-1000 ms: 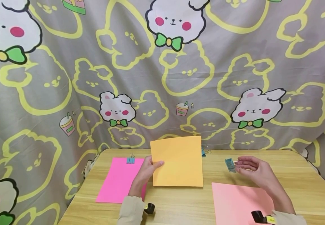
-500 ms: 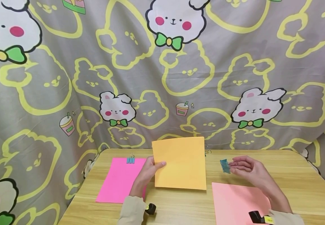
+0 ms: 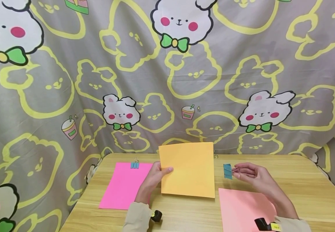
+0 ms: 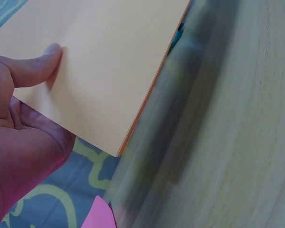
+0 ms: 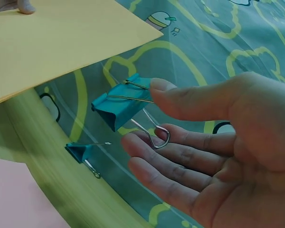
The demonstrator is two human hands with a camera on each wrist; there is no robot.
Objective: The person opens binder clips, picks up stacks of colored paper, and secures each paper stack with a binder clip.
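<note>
My left hand (image 3: 152, 178) grips a stack of yellow-orange paper (image 3: 189, 170) at its left edge, thumb on the front face; the stack stands nearly upright above the table. In the left wrist view the thumb (image 4: 40, 66) lies flat across the sheets. To the right of the paper and apart from it, my right hand (image 3: 257, 177) holds a blue binder clip (image 3: 228, 171) by its wire handles. The right wrist view shows the thumb on one handle of the binder clip (image 5: 123, 102) and fingers near the other wire loop. A second blue binder clip (image 5: 80, 153) lies on the table, mostly hidden behind the paper in the head view.
Bright pink paper (image 3: 123, 190) lies on the left of the wooden table (image 3: 190, 216), a blue binder clip (image 3: 134, 165) on its top edge. Light pink paper (image 3: 242, 206) lies at the front right, partly under my right forearm. A patterned curtain (image 3: 167, 80) hangs behind the table.
My right hand has moved left with the binder clip, nearer the paper. The yellow-orange paper has shifted slightly right and down in my left hand, covering more of the clip behind it.
</note>
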